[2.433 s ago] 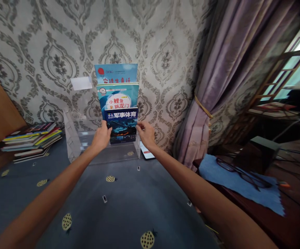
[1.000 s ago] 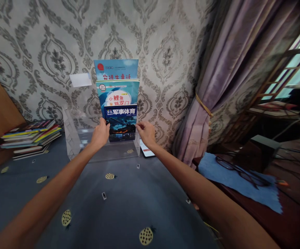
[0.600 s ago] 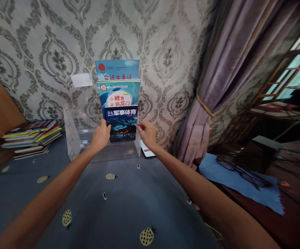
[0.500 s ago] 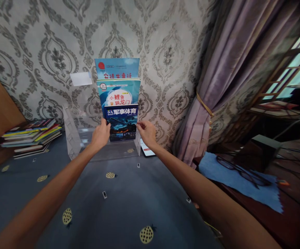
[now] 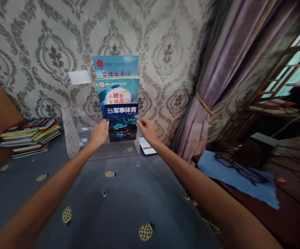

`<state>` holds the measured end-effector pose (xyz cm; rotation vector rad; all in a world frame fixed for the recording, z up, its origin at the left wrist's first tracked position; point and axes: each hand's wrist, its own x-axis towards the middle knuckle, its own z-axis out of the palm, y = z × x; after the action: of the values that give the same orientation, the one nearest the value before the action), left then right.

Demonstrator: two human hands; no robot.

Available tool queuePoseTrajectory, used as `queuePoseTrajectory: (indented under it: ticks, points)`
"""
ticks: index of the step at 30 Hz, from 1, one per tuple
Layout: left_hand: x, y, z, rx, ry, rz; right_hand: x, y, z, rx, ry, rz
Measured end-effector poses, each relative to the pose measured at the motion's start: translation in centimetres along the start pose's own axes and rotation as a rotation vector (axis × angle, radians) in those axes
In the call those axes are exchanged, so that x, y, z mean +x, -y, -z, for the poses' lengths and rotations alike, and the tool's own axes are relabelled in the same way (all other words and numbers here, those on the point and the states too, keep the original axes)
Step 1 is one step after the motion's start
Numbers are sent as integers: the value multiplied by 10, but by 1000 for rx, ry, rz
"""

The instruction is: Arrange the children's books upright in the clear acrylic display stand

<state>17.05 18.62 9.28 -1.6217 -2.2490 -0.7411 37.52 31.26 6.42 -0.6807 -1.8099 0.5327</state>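
A dark blue book (image 5: 122, 122) with white Chinese lettering stands upright at the front of a clear plastic rack (image 5: 108, 151). My left hand (image 5: 100, 131) grips its left edge, fingers closed. At the opposite edge, my right hand (image 5: 147, 129) pinches the same book between thumb and fingers. Behind it rises a teal book (image 5: 117, 86) with red lettering, and a taller light blue book (image 5: 116, 64) is at the back. A white label (image 5: 79, 77) sits at the rack's upper left.
Several books lie stacked (image 5: 32, 136) on the left of the blue tablecloth (image 5: 125, 211). Just right of the rack is a phone (image 5: 147, 148) with its screen lit. Glasses (image 5: 240, 168) rest on a blue cloth (image 5: 217, 166) at the right, beyond a tied curtain (image 5: 207, 83).
The view has shifted slightly. The dark blue book sits a little farther right against the teal one behind it, with both hands still at its edges.
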Motion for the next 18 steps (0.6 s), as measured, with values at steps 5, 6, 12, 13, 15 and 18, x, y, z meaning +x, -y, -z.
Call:
queuePoseTrajectory:
  ticks: [5,6,12,13,15,18]
  points:
    - [-4,1,-2,-14,3,-30,-6,-2,-2,13,-3,-20]
    - [-4,1,-2,-19,4,-36,-6,-3,-2,16,-6,-25]
    - [-6,4,-2,-46,13,-67,-8,-4,-6,31,-20,-45]
    - [-6,5,-2,-50,14,-73,-9,-3,-6,32,-23,-46]
    - [-7,6,-2,-58,15,-84,-11,-2,-6,36,-28,-46]
    - [-9,7,-2,-68,16,-96,-14,0,-5,44,-29,-44]
